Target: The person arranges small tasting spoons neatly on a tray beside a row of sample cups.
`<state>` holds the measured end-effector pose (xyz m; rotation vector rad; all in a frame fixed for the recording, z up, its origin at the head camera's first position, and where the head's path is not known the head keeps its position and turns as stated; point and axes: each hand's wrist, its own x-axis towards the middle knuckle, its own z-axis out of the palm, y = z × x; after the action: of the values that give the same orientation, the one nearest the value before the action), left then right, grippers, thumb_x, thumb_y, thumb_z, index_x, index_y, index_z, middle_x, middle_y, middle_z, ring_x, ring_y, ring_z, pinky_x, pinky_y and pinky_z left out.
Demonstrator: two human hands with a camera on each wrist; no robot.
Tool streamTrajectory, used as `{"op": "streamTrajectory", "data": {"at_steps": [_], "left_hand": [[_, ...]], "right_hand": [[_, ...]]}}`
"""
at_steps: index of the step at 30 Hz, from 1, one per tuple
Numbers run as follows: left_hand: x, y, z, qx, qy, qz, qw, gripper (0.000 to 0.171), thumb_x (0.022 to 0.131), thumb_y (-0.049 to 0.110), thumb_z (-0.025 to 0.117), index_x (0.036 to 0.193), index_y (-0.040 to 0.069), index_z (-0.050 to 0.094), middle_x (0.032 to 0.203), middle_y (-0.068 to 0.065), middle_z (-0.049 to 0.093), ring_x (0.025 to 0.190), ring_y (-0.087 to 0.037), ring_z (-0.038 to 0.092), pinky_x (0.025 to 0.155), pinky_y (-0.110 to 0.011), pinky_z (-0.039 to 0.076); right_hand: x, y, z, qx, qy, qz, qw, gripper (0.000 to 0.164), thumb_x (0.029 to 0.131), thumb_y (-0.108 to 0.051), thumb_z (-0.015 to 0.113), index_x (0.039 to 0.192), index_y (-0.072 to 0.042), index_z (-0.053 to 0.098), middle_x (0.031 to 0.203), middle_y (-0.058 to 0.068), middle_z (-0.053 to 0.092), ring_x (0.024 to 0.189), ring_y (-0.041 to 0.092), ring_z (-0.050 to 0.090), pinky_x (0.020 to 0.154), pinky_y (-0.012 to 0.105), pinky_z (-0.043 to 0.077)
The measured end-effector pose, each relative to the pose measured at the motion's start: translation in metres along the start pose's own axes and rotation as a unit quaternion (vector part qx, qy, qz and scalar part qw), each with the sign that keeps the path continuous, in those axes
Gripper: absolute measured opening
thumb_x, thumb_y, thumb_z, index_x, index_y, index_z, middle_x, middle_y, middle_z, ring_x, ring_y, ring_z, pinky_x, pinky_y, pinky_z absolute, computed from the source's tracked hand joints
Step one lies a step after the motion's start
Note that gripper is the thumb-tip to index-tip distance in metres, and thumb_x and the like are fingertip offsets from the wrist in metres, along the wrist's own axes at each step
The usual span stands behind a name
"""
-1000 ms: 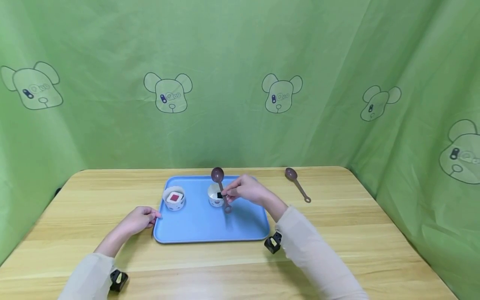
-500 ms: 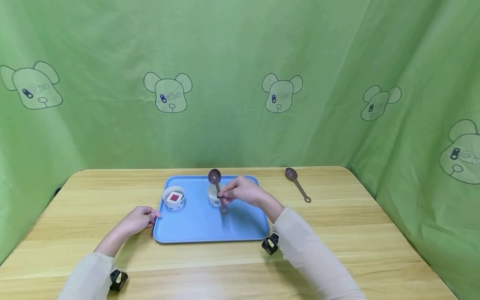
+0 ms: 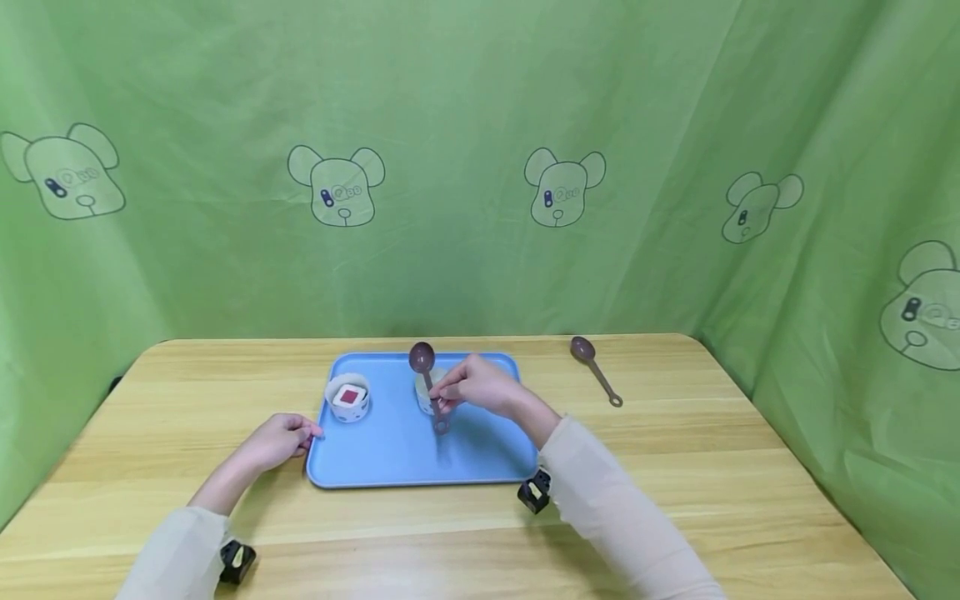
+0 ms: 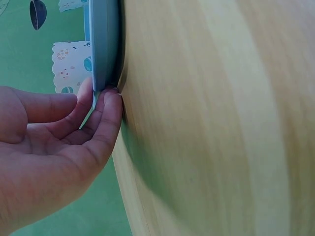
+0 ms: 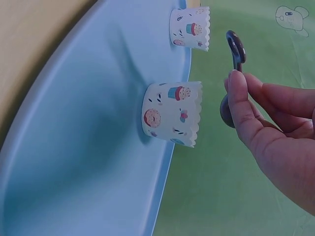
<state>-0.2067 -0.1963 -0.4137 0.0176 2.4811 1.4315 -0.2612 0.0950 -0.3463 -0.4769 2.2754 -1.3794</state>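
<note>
While the brown, round-bowled plastic spoon is up over the blue rectangular tray, its long axis runs near-to-far: bowl away from the person and slightly left, ring end back toward them. Right hand pinches its handle, fingers narrow. Below, apart from it: upright white printed paper cup, scalloped rim. Farther left, a matching cup holds a white block with red square. Left hand grips tray's left rim. Second brown spoon lies right, on the pale wood table.
</note>
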Motion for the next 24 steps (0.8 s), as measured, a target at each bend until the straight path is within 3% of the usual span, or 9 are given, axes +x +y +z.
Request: {"op": "streamTrajectory", "data": {"at_steps": [12, 24], "left_hand": [[-0.001, 0.001, 0.001, 0.002, 0.002, -0.002, 1.0, 0.024, 0.092, -0.006, 0.034, 0.098, -0.018, 0.054, 0.086, -0.015, 0.056, 0.076, -0.018, 0.052, 0.07, -0.03, 0.05], [-0.001, 0.002, 0.001, 0.001, 0.002, 0.003, 1.0, 0.024, 0.092, -0.007, 0.034, 0.097, -0.019, 0.054, 0.084, -0.013, 0.055, 0.074, -0.016, 0.05, 0.068, -0.028, 0.049]], "right_hand": [[0.005, 0.002, 0.009, -0.004, -0.012, -0.013, 1.0, 0.017, 0.086, 0.008, 0.052, 0.097, 0.012, 0.065, 0.083, 0.017, 0.066, 0.067, 0.018, 0.064, 0.078, 0.041, 0.05], [0.002, -0.007, 0.017, 0.013, -0.022, -0.006, 1.0, 0.02, 0.086, 0.009, 0.051, 0.102, 0.016, 0.061, 0.092, 0.022, 0.065, 0.07, 0.022, 0.065, 0.078, 0.039, 0.05]]}}
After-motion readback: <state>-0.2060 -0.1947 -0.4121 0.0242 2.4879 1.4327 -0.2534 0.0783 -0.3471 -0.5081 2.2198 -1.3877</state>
